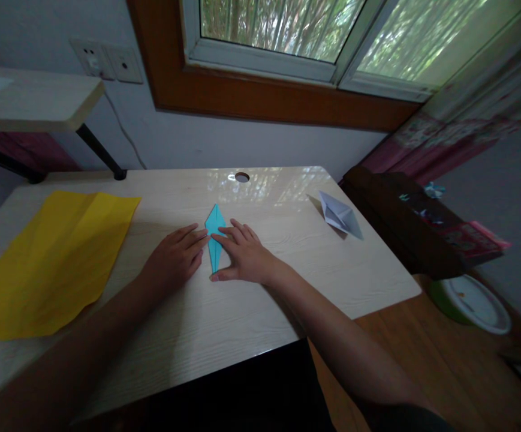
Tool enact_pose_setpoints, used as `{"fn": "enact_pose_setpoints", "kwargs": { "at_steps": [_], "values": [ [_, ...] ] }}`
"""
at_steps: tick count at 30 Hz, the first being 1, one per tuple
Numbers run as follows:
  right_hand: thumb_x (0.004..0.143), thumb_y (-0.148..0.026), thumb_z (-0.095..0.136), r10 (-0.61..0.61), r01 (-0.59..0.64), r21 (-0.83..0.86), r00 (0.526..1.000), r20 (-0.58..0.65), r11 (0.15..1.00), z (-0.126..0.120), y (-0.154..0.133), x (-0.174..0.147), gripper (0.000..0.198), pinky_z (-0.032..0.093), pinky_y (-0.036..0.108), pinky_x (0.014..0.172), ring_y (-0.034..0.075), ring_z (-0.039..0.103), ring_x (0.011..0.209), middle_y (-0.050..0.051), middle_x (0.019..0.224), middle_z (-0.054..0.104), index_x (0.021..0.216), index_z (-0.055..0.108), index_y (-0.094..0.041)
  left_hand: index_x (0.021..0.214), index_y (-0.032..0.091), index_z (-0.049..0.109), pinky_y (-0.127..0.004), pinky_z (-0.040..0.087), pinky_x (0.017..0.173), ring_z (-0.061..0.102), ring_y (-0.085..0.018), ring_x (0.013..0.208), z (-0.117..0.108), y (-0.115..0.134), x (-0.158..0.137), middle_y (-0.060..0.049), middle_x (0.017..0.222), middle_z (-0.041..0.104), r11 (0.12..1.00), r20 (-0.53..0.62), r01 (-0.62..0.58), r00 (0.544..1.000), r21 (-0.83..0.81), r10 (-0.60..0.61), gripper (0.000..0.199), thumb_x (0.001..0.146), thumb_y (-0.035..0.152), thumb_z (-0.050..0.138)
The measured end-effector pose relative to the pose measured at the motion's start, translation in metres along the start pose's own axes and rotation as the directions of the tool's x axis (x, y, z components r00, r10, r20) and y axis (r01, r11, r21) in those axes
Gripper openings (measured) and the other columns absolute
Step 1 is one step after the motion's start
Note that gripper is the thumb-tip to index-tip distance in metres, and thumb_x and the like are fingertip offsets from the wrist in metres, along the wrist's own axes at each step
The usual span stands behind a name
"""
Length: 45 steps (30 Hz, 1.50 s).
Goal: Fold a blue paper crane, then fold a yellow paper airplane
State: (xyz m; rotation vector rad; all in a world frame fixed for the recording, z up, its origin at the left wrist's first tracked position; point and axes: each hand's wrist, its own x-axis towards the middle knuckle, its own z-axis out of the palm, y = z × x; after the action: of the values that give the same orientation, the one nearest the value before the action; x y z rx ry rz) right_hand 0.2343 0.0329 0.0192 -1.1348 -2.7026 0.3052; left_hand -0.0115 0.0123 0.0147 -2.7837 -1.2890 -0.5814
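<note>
A folded blue paper (216, 225) lies on the bench (233, 324) beneath both hands' fingertips. The left hand (177, 255), loosely open, touches its left edge; the right hand (247, 257), spread, touches its middle, thumb at the near tip.

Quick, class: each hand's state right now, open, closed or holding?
Left hand: open, fingertips at the blue folded paper.
Right hand: open, fingers spread, also touching it.

1. No lettering, numbers or brands legible in view.
2. Blue folded paper (214, 256) under the fingers (226, 242): no readable marks.
3. Pinkish-red item (478, 238), well right of fingers: patterned surface, too blurred for reading.
</note>
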Motion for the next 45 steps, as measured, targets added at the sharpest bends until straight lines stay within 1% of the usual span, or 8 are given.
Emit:
{"fn": "enact_pose_setpoints", "kwargs": {
  "at_steps": [6, 12, 15, 20, 22, 29, 40, 45],
  "values": [
    [0.071, -0.086, 0.063, -0.017, 0.017, 0.005, 0.999, 0.027, 1.000, -0.0027, 0.0005, -0.0017, 0.111, 0.021, 0.063, 0.123, 0.042, 0.017, 0.155, 0.015, 0.162, 0.036, 0.158, 0.035, -0.023, 0.135, 0.018, 0.063, -0.054, 0.044, 0.115, 0.052, -0.031, 0.135, -0.0004, 0.0029, 0.0005, -0.013, 0.139, 0.063, 0.999, -0.018, 0.022, 1.000, -0.026, -0.022, 0.040, 0.098, 0.019, 0.050],
    [0.072, -0.087, 0.059, -0.038, 0.037, 0.014, 0.998, 0.044, 0.999, -0.0045, 0.0045, -0.0018, 0.110, 0.019, 0.060, 0.124, 0.042, 0.016, 0.155, 0.014, 0.163, 0.035, 0.158, 0.035, -0.023, 0.137, 0.015, 0.061, -0.053, 0.044, 0.115, 0.052, -0.031, 0.133, 0.0018, 0.0019, -0.0007, -0.014, 0.140, 0.062, 1.000, -0.021, -0.001, 1.000, -0.004, 0.001, 0.040, 0.099, 0.019, 0.050],
    [0.078, -0.084, 0.056, -0.046, 0.045, 0.020, 0.997, 0.062, 0.999, -0.0063, 0.0064, -0.0017, 0.104, 0.020, 0.061, 0.124, 0.041, 0.015, 0.155, 0.014, 0.164, 0.034, 0.159, 0.034, -0.023, 0.138, 0.017, 0.061, -0.054, 0.045, 0.114, 0.053, -0.031, 0.133, 0.0027, 0.0013, -0.0016, -0.013, 0.140, 0.062, 1.000, -0.024, -0.006, 1.000, -0.014, 0.006, 0.040, 0.099, 0.020, 0.050],
    [0.093, -0.073, 0.047, -0.052, 0.050, 0.025, 0.995, 0.083, 0.998, -0.0085, 0.0081, -0.0016, 0.082, 0.022, 0.060, 0.123, 0.038, 0.014, 0.156, 0.012, 0.163, 0.034, 0.159, 0.034, -0.025, 0.136, 0.017, 0.062, -0.053, 0.045, 0.113, 0.054, -0.031, 0.131, 0.0025, 0.0019, -0.0019, -0.014, 0.139, 0.062, 1.000, -0.023, -0.014, 1.000, -0.008, 0.014, 0.038, 0.099, 0.020, 0.051],
    [0.095, -0.070, 0.047, -0.051, 0.049, 0.023, 0.995, 0.085, 0.999, -0.0081, 0.0085, -0.0018, 0.080, 0.022, 0.060, 0.123, 0.038, 0.014, 0.156, 0.012, 0.163, 0.034, 0.159, 0.033, -0.025, 0.135, 0.017, 0.063, -0.053, 0.046, 0.112, 0.055, -0.031, 0.130, 0.0021, 0.0021, -0.0017, -0.013, 0.138, 0.063, 1.000, -0.027, -0.026, 0.999, -0.008, 0.025, 0.037, 0.099, 0.020, 0.052],
    [0.091, -0.072, 0.053, -0.043, 0.041, 0.019, 0.996, 0.073, 0.999, -0.0056, 0.0087, -0.0017, 0.085, 0.022, 0.060, 0.123, 0.039, 0.014, 0.156, 0.013, 0.163, 0.035, 0.159, 0.033, -0.025, 0.130, 0.018, 0.066, -0.050, 0.048, 0.109, 0.058, -0.029, 0.125, 0.0023, 0.0007, -0.0017, -0.012, 0.134, 0.065, 0.996, -0.040, -0.081, 0.996, -0.023, 0.080, 0.034, 0.099, 0.019, 0.053],
    [0.086, -0.074, 0.060, -0.030, 0.029, 0.025, 0.998, 0.057, 0.999, -0.0048, 0.0083, -0.0008, 0.090, 0.022, 0.060, 0.124, 0.038, 0.016, 0.156, 0.014, 0.162, 0.037, 0.158, 0.035, -0.025, 0.128, 0.019, 0.068, -0.052, 0.047, 0.109, 0.059, -0.030, 0.125, 0.0017, 0.0018, -0.0010, -0.013, 0.132, 0.066, 0.996, -0.036, -0.063, 0.998, -0.067, 0.061, 0.032, 0.098, 0.020, 0.054],
    [0.090, -0.072, 0.055, -0.048, 0.045, 0.035, 0.996, 0.076, 0.998, -0.0051, 0.0097, -0.0012, 0.086, 0.023, 0.061, 0.123, 0.039, 0.015, 0.156, 0.014, 0.162, 0.035, 0.159, 0.033, -0.026, 0.129, 0.019, 0.067, -0.053, 0.046, 0.109, 0.057, -0.030, 0.127, 0.0024, -0.0001, -0.0026, -0.013, 0.135, 0.065, 0.996, -0.026, -0.046, 0.999, -0.081, 0.044, 0.032, 0.099, 0.023, 0.055]
  ]
}}
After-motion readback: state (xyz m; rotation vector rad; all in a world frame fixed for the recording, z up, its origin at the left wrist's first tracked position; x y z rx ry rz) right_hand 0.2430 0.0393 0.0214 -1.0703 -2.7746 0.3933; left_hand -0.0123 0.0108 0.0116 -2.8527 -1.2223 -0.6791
